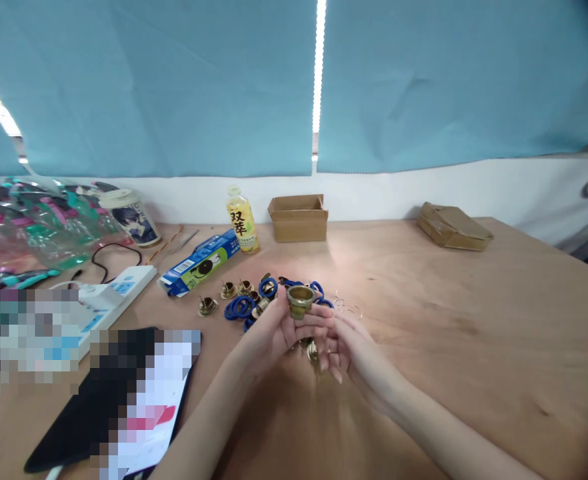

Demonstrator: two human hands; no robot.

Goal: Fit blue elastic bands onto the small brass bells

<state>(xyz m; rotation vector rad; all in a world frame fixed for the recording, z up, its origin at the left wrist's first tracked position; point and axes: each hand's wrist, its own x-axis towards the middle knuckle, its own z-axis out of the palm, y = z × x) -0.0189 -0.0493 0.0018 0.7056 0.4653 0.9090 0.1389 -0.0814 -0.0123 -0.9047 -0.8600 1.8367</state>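
Observation:
Raised over the table, my left hand [281, 330] grips a small brass-coloured cup-shaped fitting [301, 300] between thumb and fingers. Its wide opening faces up. My right hand [347, 343] meets the left fingertips from the right, its own fingers loosely bent and apart. A blurred shiny metal part [314, 352] shows just beneath the hands; whether it is touched I cannot tell. Behind them lie blue rings [241, 307] in a pile with more brass fittings. Several loose fittings [207, 306] stand to the left, and thin wire rings [347, 307] lie to the right.
At the back are a yellow-labelled bottle [244, 223], a blue box [201, 261], an open cardboard box [300, 223] and a brown package [454, 227]. On the left lie a power strip [137, 279], a tablet [144, 407], a cup [133, 219] and clear plastic bottles [54, 230].

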